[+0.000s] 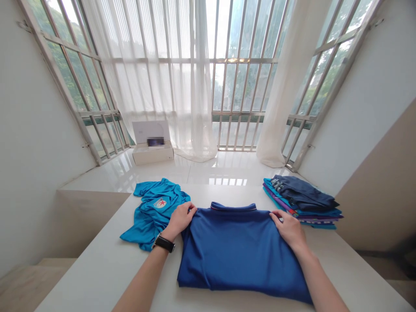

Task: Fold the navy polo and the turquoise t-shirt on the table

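A dark blue polo shirt lies back side up on the white table, its collar pointing away from me and its lower part folded under. My left hand, with a black watch on the wrist, pinches the shirt's left shoulder edge. At the right shoulder edge, my right hand grips the cloth between thumb and fingers. Left of the polo shirt lies a crumpled turquoise T-shirt with a red star print. My left forearm passes over part of that T-shirt's side.
A stack of folded clothes stands at the table's right back. Behind the white table, a tiled window ledge carries an open white box. Sheer curtains hang before the barred windows.
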`<state>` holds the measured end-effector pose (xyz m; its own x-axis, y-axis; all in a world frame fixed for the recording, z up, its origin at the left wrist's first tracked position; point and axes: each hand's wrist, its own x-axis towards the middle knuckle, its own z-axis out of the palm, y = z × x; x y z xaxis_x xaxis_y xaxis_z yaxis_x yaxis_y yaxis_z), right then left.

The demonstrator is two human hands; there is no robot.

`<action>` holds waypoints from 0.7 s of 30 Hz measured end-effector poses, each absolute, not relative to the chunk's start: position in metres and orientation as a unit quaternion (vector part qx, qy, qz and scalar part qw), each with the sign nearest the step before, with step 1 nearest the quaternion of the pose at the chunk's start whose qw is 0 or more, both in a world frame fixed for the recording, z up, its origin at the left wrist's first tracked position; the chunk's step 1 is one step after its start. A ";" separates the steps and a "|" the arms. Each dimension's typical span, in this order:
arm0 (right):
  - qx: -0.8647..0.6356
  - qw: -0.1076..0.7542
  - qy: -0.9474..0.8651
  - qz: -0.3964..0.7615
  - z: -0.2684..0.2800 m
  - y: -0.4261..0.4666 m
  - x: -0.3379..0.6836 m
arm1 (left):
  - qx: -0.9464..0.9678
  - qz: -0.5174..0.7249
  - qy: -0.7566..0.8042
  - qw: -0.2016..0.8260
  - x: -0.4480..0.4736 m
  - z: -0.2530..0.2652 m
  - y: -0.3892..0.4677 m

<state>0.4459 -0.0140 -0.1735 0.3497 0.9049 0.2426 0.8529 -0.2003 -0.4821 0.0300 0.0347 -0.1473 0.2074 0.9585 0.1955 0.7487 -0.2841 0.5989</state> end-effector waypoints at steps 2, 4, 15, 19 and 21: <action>-0.780 0.280 -0.559 0.031 -0.171 -0.017 0.444 | 0.749 0.284 0.568 0.190 0.027 -0.147 0.037; -0.786 0.280 -0.550 0.015 -0.169 -0.019 0.442 | 0.746 0.292 0.568 0.186 0.025 -0.146 0.039; -0.672 0.327 -0.651 -0.131 -0.153 -0.036 0.404 | 0.794 0.322 0.510 0.070 0.070 -0.127 -0.002; -0.644 0.213 -0.732 -0.054 -0.168 -0.050 0.372 | 0.841 0.215 0.493 0.057 0.094 -0.146 -0.022; -0.686 0.141 -0.713 -0.024 -0.179 -0.053 0.365 | 0.849 0.166 0.499 0.057 0.097 -0.157 -0.024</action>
